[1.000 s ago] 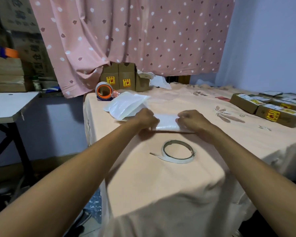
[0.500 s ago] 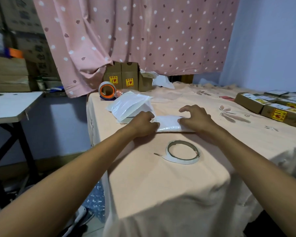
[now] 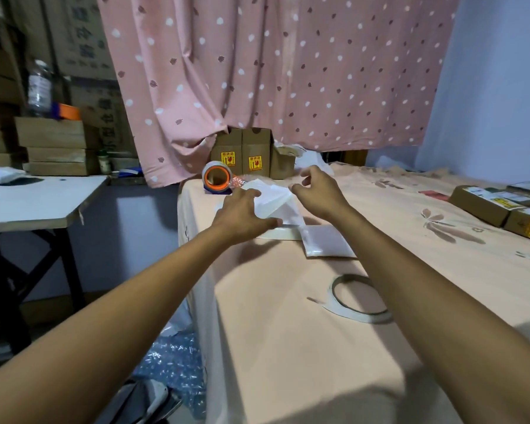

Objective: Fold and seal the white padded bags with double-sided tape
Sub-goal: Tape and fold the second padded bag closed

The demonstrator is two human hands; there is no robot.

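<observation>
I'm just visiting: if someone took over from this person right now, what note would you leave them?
Left hand grips a fresh bag above the pile. Right hand is at its corner; grip unclear.
Folded bag lies beside the pile; tape lies nearer, untouched.
Done: one bag folded.
To do: fold and tape this one, then the pile.

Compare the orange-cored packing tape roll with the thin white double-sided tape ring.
The orange-cored packing tape roll stands on edge, farther away; the thin white double-sided tape ring lies flat, nearer. The roll is broad; the ring is narrow, with a loose tail. Both are round.
</observation>
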